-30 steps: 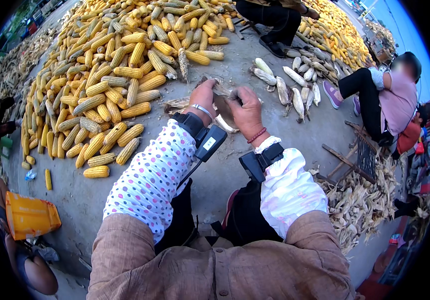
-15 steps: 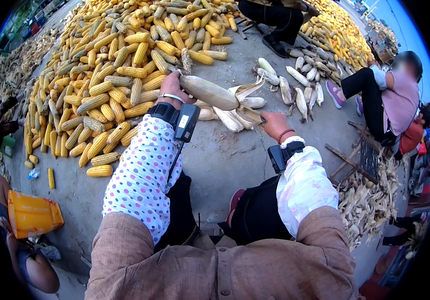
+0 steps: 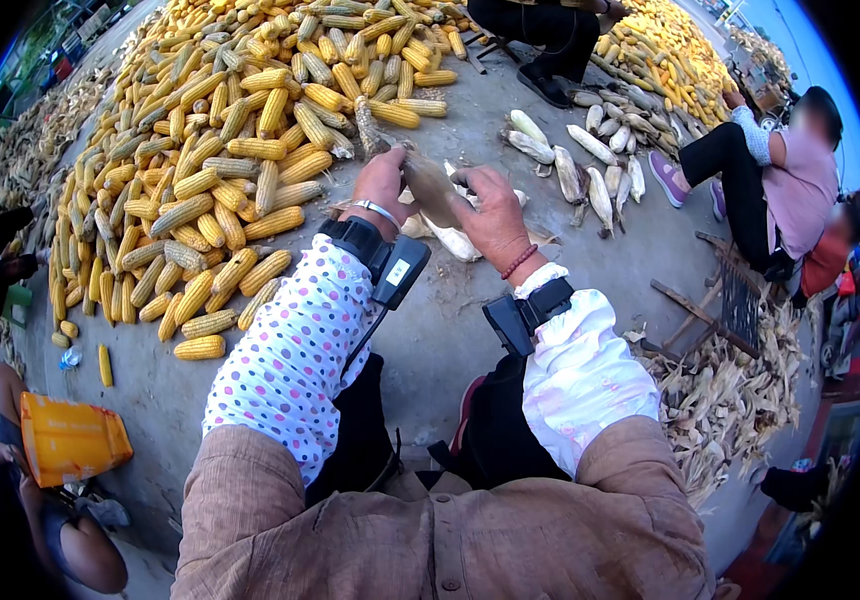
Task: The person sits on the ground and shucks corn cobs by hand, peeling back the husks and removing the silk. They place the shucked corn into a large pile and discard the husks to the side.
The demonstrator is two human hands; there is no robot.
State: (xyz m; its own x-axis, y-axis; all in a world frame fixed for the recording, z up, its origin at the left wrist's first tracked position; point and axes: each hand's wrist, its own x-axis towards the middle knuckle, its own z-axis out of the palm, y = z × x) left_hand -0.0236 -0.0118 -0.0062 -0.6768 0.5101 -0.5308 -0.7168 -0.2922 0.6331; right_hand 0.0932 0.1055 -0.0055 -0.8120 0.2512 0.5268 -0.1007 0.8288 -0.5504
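Between my hands is a corn ear (image 3: 430, 190) in pale brown husk, blurred by motion. My left hand (image 3: 382, 185) is closed on one side of it. From the other side, the thumb and bent fingers of my right hand (image 3: 495, 218) grip the husk near the ear's lower end. Just beyond and below my hands lie pale husked ears (image 3: 453, 243), partly hidden by my fingers. A large heap of bare yellow corn cobs (image 3: 200, 185) spreads over the ground to the left of my left hand.
More unshucked ears (image 3: 600, 180) lie at the far right. A person in pink (image 3: 798, 190) sits near an overturned wooden stool (image 3: 715, 310). Loose husks (image 3: 740, 410) cover the right side. An orange bucket (image 3: 70, 437) stands at the lower left beside another person's legs. Another seated person (image 3: 550, 40) is ahead.
My right hand has moved left and up from the peeled-out husk leaves to the ear itself. My left hand has shifted slightly right, and the ear now points more steeply.
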